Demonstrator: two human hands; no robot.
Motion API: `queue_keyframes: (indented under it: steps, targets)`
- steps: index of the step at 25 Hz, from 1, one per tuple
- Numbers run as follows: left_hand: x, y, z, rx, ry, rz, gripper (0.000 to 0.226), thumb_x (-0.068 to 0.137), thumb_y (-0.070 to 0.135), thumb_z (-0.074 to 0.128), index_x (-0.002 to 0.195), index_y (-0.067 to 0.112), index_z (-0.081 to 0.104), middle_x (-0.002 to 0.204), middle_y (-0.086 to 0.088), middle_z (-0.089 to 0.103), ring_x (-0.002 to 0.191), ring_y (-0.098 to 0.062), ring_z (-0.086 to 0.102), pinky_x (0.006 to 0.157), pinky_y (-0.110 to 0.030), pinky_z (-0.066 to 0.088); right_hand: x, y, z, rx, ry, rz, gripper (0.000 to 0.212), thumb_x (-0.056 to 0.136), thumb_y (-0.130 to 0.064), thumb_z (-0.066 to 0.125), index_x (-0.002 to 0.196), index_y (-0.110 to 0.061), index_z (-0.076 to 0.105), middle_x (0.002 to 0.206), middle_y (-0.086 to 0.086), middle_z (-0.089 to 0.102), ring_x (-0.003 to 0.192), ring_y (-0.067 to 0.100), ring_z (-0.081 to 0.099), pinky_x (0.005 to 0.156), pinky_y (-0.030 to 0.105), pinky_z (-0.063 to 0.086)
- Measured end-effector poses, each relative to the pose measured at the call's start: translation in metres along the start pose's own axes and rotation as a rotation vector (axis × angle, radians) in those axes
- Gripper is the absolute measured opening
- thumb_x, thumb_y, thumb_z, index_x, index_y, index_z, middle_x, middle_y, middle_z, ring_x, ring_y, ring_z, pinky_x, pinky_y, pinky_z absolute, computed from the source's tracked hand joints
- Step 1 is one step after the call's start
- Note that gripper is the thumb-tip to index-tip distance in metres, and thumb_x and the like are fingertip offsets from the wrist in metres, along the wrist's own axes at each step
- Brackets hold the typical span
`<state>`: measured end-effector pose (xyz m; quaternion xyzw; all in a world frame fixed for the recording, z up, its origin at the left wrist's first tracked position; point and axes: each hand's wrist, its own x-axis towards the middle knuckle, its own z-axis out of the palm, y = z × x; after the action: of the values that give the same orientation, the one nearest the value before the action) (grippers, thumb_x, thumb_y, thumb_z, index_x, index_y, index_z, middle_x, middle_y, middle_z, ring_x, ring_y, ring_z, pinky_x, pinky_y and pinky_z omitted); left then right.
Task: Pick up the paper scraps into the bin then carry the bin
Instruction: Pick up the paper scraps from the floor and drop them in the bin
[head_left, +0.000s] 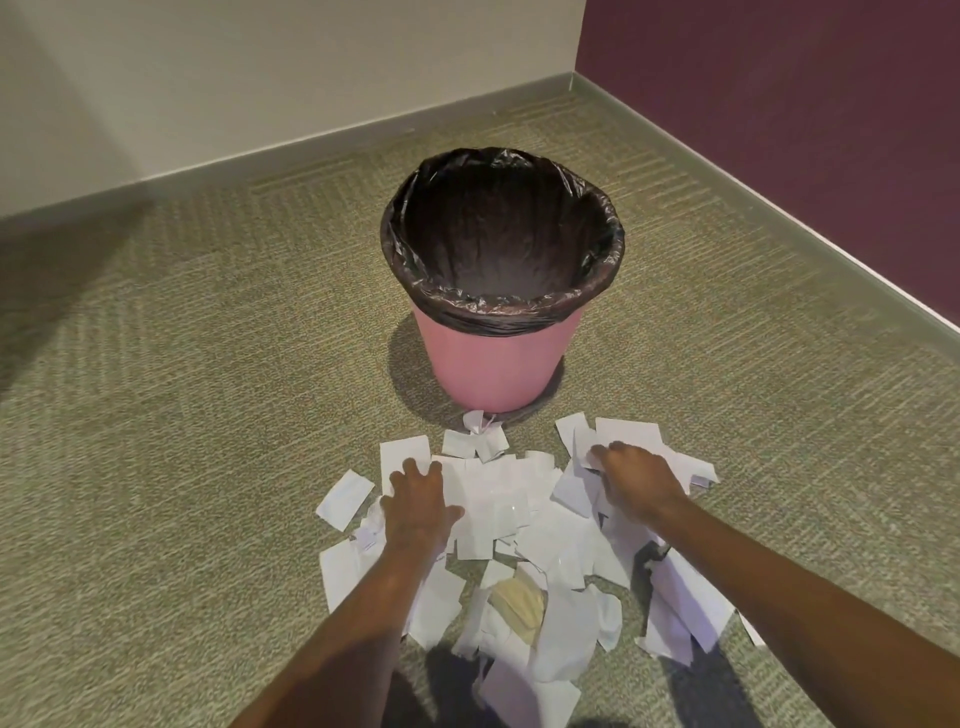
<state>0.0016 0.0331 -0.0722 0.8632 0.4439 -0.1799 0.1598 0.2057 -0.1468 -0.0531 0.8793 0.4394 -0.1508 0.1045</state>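
A pink bin lined with a black bag stands upright on the carpet, its inside dark and apparently empty. Just in front of it lies a heap of white paper scraps, with one tan piece among them. My left hand lies flat on the left part of the heap, fingers spread. My right hand rests on the right part with its fingers curled into the scraps at the far edge. Both forearms reach in from the bottom of the view.
Green-grey carpet spreads all around the bin. A cream wall with a grey baseboard runs along the back, meeting a dark purple wall at the corner on the right.
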Motion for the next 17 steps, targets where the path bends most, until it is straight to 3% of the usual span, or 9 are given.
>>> queue_keyframes:
  steps: [7, 10, 13, 17]
  targets:
    - [0.005, -0.002, -0.004, -0.004, 0.07, 0.089, 0.03, 0.09, 0.007, 0.057, 0.119, 0.012, 0.05, 0.123, -0.011, 0.047, 0.115, -0.029, 0.049, 0.088, -0.038, 0.051, -0.017, -0.013, -0.006, 0.001, 0.075, -0.124, 0.031, 0.078, 0.002, 0.061, 0.107, -0.009, 0.059, 0.1, 0.01, 0.069, 0.091, 0.031, 0.067, 0.062, 0.033, 0.038]
    - [0.006, -0.002, -0.006, 0.081, 0.104, 0.136, 0.033, 0.084, -0.003, 0.06, 0.115, 0.009, 0.053, 0.115, -0.01, 0.054, 0.108, -0.028, 0.057, 0.082, -0.035, 0.053, -0.031, -0.022, -0.005, 0.037, 0.153, -0.165, 0.035, 0.077, 0.005, 0.061, 0.109, -0.008, 0.06, 0.098, 0.011, 0.069, 0.088, 0.031, 0.065, 0.061, 0.033, 0.036]
    - [0.007, -0.005, -0.009, 0.151, 0.127, 0.175, 0.036, 0.078, -0.01, 0.063, 0.11, 0.007, 0.058, 0.107, -0.01, 0.06, 0.101, -0.028, 0.064, 0.078, -0.034, 0.054, -0.048, -0.031, -0.006, 0.085, 0.223, -0.197, 0.036, 0.075, 0.009, 0.059, 0.107, -0.007, 0.062, 0.093, 0.011, 0.068, 0.081, 0.032, 0.065, 0.058, 0.034, 0.041]
    - [-0.001, -0.008, -0.02, 0.114, 0.163, 0.202, 0.023, 0.082, -0.01, 0.056, 0.1, 0.003, 0.061, 0.099, -0.014, 0.065, 0.092, -0.031, 0.067, 0.072, -0.037, 0.051, -0.064, -0.037, -0.02, 0.241, 0.369, -0.192, 0.041, 0.075, 0.015, 0.057, 0.109, -0.003, 0.067, 0.086, 0.014, 0.069, 0.073, 0.034, 0.064, 0.055, 0.037, 0.051]
